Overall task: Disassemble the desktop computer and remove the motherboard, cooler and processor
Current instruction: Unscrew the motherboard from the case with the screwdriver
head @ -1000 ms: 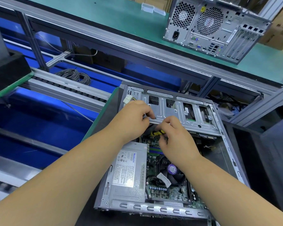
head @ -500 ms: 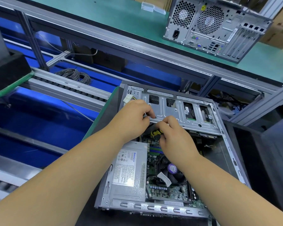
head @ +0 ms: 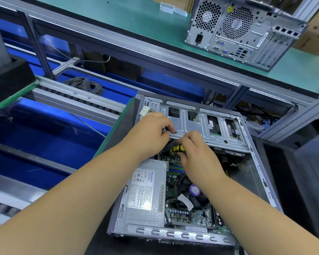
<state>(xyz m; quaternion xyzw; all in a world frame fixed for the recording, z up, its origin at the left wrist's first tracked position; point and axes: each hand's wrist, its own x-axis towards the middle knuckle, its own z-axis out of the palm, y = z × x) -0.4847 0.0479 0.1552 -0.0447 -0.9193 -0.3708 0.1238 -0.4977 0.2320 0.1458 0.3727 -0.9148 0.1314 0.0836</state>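
An open desktop case (head: 261,183) lies on its side in front of me. Inside it are the green motherboard (head: 188,216), a black cooler fan (head: 193,194) with a purple sticker, and a silver power supply (head: 144,196). My left hand (head: 151,133) presses on the near edge of the silver drive cage (head: 206,126), thumb and fingers closed on it. My right hand (head: 195,153) is closed around a yellow-and-black screwdriver handle (head: 177,149) just below that edge. The screwdriver's tip is hidden by my hands. The processor is hidden under the cooler.
A second computer tower (head: 243,30) stands on the green upper shelf (head: 136,21), rear panel facing me. A coil of grey cable (head: 85,85) lies on the blue conveyor level at left. A black case panel (head: 309,181) stands at the right.
My right hand has shifted slightly up and left with the screwdriver, closer to my left hand. The left hand stays on the drive cage edge.
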